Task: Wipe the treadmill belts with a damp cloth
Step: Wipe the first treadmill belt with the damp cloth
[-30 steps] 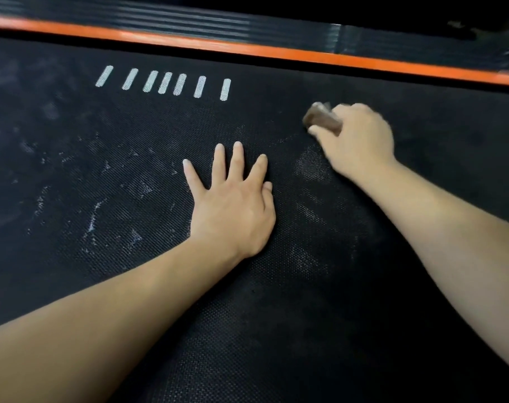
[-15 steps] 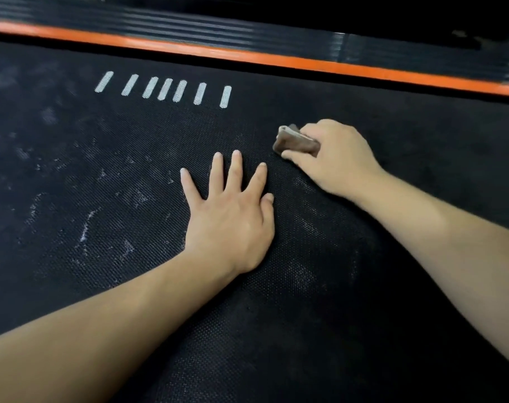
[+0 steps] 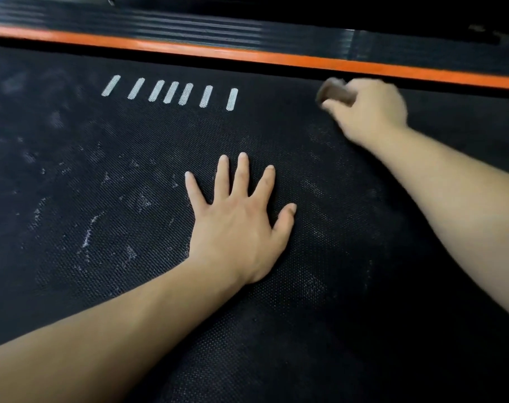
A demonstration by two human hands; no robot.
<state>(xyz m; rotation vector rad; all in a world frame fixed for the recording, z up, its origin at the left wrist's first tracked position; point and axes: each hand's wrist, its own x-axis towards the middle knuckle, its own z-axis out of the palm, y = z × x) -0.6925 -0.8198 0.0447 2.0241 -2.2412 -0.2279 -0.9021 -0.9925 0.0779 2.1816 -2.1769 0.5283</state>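
Observation:
The black textured treadmill belt (image 3: 131,286) fills the view, with pale dusty smears on its left half. My left hand (image 3: 238,225) lies flat on the belt near the middle, fingers spread and straight. My right hand (image 3: 369,112) is at the far right of the belt, close to the orange edge strip, blurred by motion. Its fingers curl round a small brownish-grey wad of cloth (image 3: 334,91) that pokes out to the left of the knuckles and touches the belt.
An orange strip (image 3: 247,55) borders the belt's far edge, with a black ribbed side rail (image 3: 160,27) behind it. Several short white dashes (image 3: 172,91) are printed on the belt at the upper left.
My right hand with the cloth has swept away from my left hand, up and to the right toward the orange strip. My left hand has stayed flat in place.

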